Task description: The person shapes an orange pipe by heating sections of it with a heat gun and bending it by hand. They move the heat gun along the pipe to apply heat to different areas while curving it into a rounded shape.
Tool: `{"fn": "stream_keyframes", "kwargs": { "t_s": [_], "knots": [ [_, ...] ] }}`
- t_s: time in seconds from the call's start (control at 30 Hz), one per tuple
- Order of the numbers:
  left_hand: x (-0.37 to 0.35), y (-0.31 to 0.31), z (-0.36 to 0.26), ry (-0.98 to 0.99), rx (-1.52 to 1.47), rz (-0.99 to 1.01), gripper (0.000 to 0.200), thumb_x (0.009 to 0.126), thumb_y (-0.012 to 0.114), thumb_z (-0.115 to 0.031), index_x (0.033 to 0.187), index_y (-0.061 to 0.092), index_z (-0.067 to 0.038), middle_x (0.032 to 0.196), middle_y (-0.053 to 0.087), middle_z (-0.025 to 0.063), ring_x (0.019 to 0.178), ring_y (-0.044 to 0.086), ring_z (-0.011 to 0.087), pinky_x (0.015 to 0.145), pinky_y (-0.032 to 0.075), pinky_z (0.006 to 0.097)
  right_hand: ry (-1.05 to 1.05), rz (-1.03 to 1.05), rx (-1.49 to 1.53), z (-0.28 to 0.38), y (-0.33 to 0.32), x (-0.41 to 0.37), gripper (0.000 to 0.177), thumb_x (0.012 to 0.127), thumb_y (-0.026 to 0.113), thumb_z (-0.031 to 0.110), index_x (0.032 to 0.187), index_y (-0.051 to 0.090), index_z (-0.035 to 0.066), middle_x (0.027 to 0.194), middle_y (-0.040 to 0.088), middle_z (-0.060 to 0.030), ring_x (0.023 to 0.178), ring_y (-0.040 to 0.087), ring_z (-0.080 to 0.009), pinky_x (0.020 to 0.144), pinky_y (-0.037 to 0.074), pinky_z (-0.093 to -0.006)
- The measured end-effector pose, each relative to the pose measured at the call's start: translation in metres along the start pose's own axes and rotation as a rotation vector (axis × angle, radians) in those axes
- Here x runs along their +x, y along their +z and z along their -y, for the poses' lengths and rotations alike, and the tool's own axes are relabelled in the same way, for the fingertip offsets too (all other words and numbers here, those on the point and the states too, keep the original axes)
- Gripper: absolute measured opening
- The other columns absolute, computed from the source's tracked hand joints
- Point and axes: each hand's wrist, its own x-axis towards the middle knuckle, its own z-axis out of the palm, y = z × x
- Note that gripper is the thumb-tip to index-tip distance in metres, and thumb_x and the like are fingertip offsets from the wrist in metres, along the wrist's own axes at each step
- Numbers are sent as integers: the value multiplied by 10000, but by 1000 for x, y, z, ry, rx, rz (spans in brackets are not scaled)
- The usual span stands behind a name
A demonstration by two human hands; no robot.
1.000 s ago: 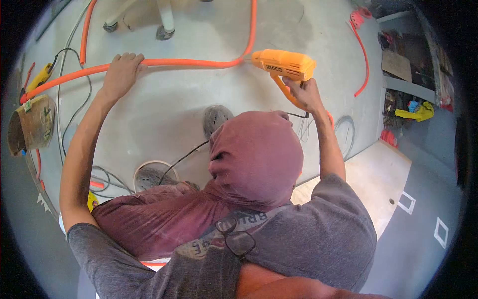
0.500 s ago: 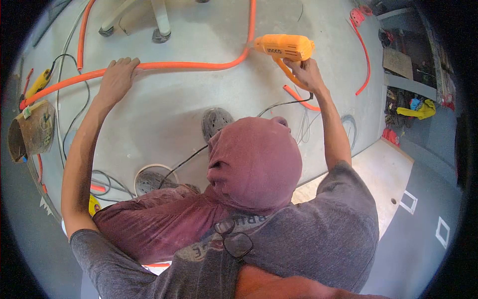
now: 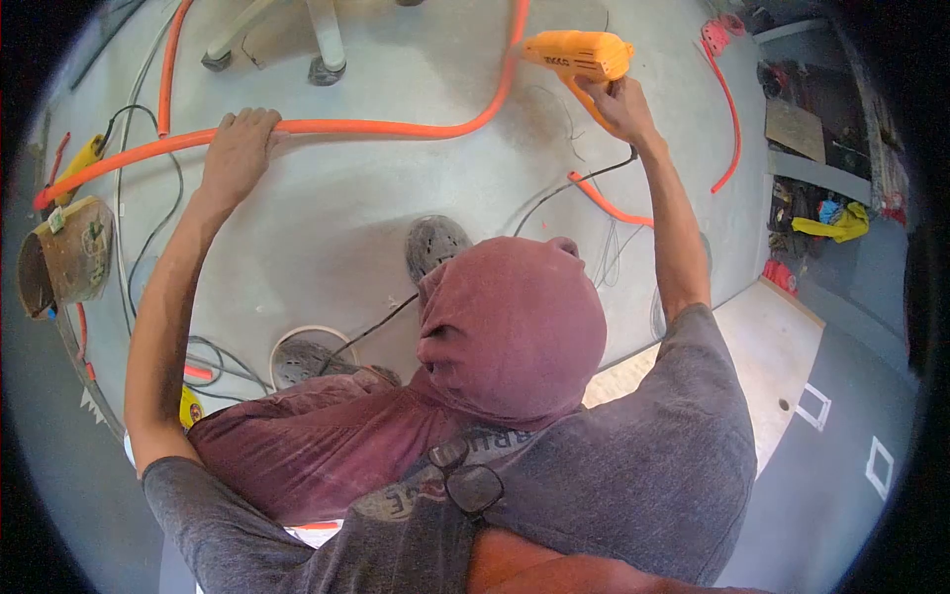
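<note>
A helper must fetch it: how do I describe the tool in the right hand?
On the grey floor, follow the long orange pipe to its bend. There the right hand grips an orange power tool: blocky and pistol-shaped, unlike the thin pipe.

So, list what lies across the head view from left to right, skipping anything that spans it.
Rusty can → left hand, fingers over the orange pipe → stand foot → orange power tool, gripped by the right hand → yellow cloth.
</note>
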Motion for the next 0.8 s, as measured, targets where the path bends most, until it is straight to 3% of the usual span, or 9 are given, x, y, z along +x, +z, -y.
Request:
{"fn": "stream_keyframes", "kwargs": {
  "t_s": [0.07,0.13,0.2,0.27,0.3,0.37,0.47,0.53,0.8],
  "knots": [
    [5,-10,-4,-13,48,9,286,1010,614,-314,1142,631,-61,1019,653,106,992,608,291,867,442,437,-9,-31,-52,-3,-4,4,464,991,697,407,1165,709,-23,855,724,-90,758,621,-152,706,513,-327],
    [9,-16,-5,-29,94,18,285,1004,620,-311,1145,632,-64,1027,653,105,994,607,287,871,444,431,-44,-77,-87,0,-6,0,449,995,700,392,1165,708,-23,864,734,-94,762,631,-150,707,518,-324],
    [14,-23,-7,32,138,-200,171,980,634,-247,1032,617,-84,928,619,81,942,609,267,841,442,425,-81,-125,-125,2,-7,-5,435,998,703,378,1164,708,-24,872,743,-98,767,642,-147,707,523,-322],
    [17,-34,-10,44,169,-227,172,978,638,-250,1025,617,-86,927,619,78,937,610,262,832,442,421,-112,-178,-19,2,-6,-14,393,1005,700,351,1151,709,-13,834,727,-87,729,622,-135,680,517,-322],
    [20,-39,-12,55,200,-253,172,975,641,-252,1017,618,-87,927,619,76,933,611,256,824,442,416,-108,-183,-20,4,-7,-18,393,1005,700,351,1151,709,-13,834,727,-87,729,622,-135,680,517,-322],
    [24,-43,-15,67,223,-267,172,973,644,-253,1016,617,-89,925,619,73,923,614,250,817,445,413,-113,-135,-19,8,-5,-27,375,981,685,367,1072,698,3,803,720,-193,687,682,-351,643,518,-436],
    [24,-53,-24,72,275,-268,172,976,642,-256,1012,615,-90,918,617,69,901,621,242,801,453,408,-148,-128,-3,12,3,-43,385,980,688,367,1071,699,-6,836,733,-209,737,705,-382,677,538,-439],
    [23,-58,-33,71,302,-256,173,980,638,-259,1010,613,-91,913,615,67,889,625,239,792,458,406,-24,-59,-51,33,0,-56,390,981,686,363,1079,703,-14,855,738,-225,763,714,-390,699,546,-437],
    [15,-58,-41,53,332,-177,179,1006,613,-273,1030,600,-96,911,609,68,874,626,232,771,464,389,-67,-35,59,42,18,-77,372,978,683,342,1077,703,-16,790,713,-192,666,658,-318,650,518,-426]
  ]
}}
